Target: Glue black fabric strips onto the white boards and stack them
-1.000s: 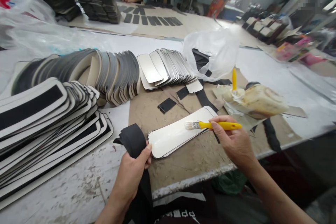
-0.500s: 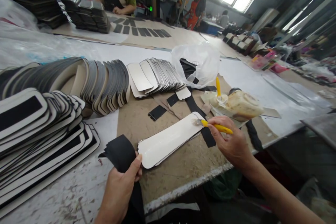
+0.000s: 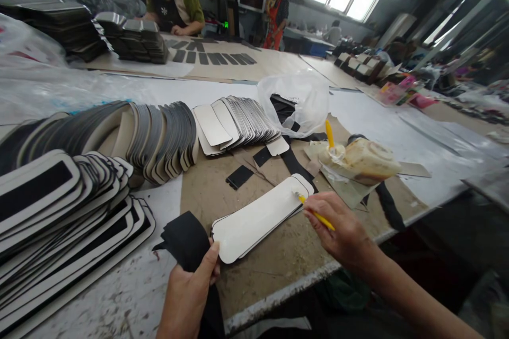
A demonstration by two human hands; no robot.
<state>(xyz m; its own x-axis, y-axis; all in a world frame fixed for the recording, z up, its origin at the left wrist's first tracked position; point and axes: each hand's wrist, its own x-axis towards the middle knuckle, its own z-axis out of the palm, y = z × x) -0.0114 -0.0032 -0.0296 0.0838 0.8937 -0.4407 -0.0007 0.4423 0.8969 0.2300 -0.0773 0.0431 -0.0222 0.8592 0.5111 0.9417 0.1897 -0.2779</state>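
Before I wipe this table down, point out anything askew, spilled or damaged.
The yellowed container beyond the right hand seems tipped on its side, stained brown, with whitish residue around the upright yellow handle. The white panels near that hand sit askew, edges not flush. The table's front edge looks rough and crusted.

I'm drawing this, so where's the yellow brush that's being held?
In the head view, the yellow-handled brush is right of centre, held in the right hand, its bristle end near the far end of the top white panel.
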